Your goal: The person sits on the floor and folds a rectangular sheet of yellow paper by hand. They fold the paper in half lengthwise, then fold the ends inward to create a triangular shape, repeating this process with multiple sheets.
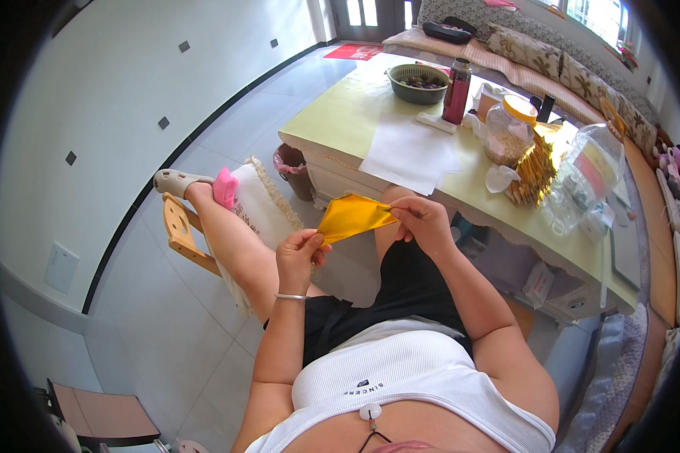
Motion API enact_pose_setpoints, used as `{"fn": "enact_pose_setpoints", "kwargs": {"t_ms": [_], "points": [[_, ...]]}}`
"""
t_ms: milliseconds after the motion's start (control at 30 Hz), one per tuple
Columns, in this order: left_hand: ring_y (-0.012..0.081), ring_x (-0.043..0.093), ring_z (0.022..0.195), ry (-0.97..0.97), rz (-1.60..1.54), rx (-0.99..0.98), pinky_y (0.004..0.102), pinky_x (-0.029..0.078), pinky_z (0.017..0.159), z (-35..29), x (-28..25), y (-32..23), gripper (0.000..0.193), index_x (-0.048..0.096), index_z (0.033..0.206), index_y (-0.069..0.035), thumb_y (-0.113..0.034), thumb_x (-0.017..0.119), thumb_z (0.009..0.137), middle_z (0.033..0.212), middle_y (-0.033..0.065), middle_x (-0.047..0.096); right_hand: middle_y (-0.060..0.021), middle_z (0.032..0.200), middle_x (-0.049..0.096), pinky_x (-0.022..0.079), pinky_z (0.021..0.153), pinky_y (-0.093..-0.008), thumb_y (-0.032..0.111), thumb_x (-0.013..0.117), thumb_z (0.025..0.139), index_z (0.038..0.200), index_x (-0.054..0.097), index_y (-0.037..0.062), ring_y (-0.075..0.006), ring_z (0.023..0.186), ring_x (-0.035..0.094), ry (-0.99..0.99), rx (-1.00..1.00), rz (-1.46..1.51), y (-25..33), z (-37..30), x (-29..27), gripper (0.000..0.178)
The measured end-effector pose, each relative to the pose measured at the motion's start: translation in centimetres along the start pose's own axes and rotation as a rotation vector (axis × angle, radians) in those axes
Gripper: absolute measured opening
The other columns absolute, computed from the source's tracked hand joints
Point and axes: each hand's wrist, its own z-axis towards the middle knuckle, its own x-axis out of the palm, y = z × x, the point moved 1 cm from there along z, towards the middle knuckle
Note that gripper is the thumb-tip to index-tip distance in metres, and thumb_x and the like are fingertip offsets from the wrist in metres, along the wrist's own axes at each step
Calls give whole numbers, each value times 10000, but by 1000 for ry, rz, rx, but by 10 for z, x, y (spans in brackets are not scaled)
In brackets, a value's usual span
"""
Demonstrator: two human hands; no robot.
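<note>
A folded piece of golden-yellow paper (353, 217) is stretched between my hands, above my lap. Its upper edge peaks near the middle, and it narrows toward the right. My left hand (302, 249) pinches the lower left corner between thumb and fingers. The pointed right end is gripped by my right hand (425, 222), thumb against fingertips. On the table to the right stands a bunch of folded gold paper pieces (534, 172), packed closely together.
On the pale green table (332, 113) are a white sheet (408, 155), a basket of dark items (418, 84), a red flask (457, 92), a yellow-lidded jar (509, 130) and a clear plastic bag (582, 177). My leg rests over a cushioned wooden chair (185, 234). A bin (295, 172) stands beside the table.
</note>
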Motion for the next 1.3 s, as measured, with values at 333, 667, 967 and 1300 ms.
{"fn": "enact_pose_setpoints", "kwargs": {"t_ms": [333, 667, 967, 1300], "points": [[113, 642, 561, 15, 70, 35, 228, 506, 531, -6, 10, -6, 98, 710, 951, -15, -103, 668, 960, 763, 83, 722, -17, 730, 647, 487, 494, -200, -3, 660, 934, 952, 698, -25, -65, 545, 610, -41, 5, 116, 3, -2, -4, 47], [129, 664, 595, 99, 7, -2, 245, 536, 562, -7, 13, -6, 112, 690, 985, -10, -116, 656, 971, 799, 101, 727, -41, 763, 677, 507, 520, -199, -12, 632, 952, 971, 677, -26, -81, 581, 641, -46, -41, 147, 11, -5, -6, 51], [151, 673, 600, 70, -256, -75, 255, 544, 548, 5, 31, 3, 125, 672, 1006, -19, -134, 676, 959, 825, 118, 728, -40, 916, 701, 465, 538, -191, 161, 697, 940, 1154, 606, 40, -101, 639, 662, -81, 127, 495, -12, 6, -8, 262], [147, 659, 546, 273, -162, -148, 240, 520, 519, 11, 110, 0, 197, 679, 1014, -2, -189, 690, 956, 799, 123, 737, -3, 826, 662, 434, 557, -192, 9, 642, 925, 1072, 643, 44, -52, 636, 569, -416, -129, 552, 13, 19, -52, 151]]}}
